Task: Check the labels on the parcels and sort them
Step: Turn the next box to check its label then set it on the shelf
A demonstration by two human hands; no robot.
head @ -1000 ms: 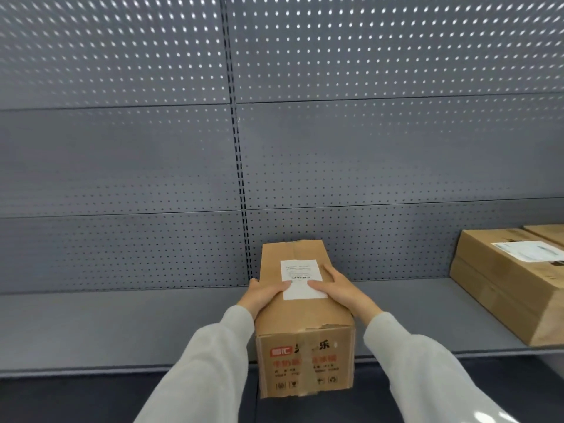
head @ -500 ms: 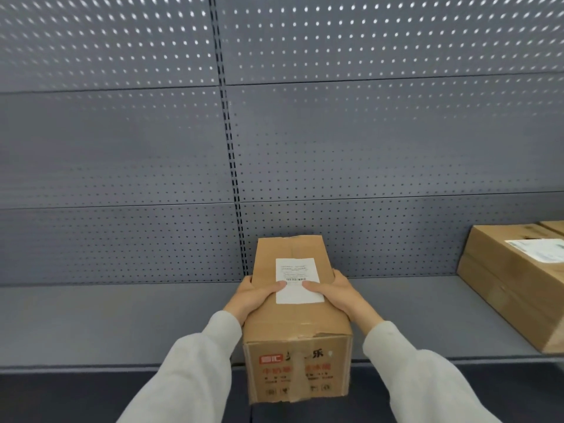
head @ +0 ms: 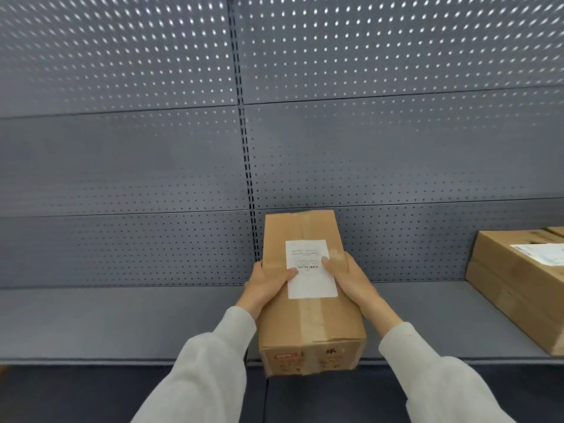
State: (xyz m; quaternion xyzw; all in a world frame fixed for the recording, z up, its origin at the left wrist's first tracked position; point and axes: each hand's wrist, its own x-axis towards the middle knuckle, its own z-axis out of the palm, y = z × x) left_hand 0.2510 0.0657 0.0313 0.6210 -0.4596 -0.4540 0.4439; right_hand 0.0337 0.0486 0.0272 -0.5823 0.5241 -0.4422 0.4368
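A long brown cardboard parcel (head: 308, 315) with a white label (head: 309, 270) on its top lies lengthwise on the grey shelf (head: 122, 322), its near end with red print overhanging the shelf's front edge. My left hand (head: 264, 285) grips its left side, thumb on the label's left edge. My right hand (head: 351, 279) grips the right side, thumb on the label's right edge. The parcel's far end reaches close to the back wall.
A bigger cardboard parcel (head: 515, 288) with a white label lies on the same shelf at the far right, another box edge behind it. A perforated grey back wall (head: 152, 166) rises behind the shelf. Bare shelf surface stretches to the left.
The parcel has slid further onto the shelf toward the back wall, with less of it hanging over the front edge. Both hands kept their grip and moved with it.
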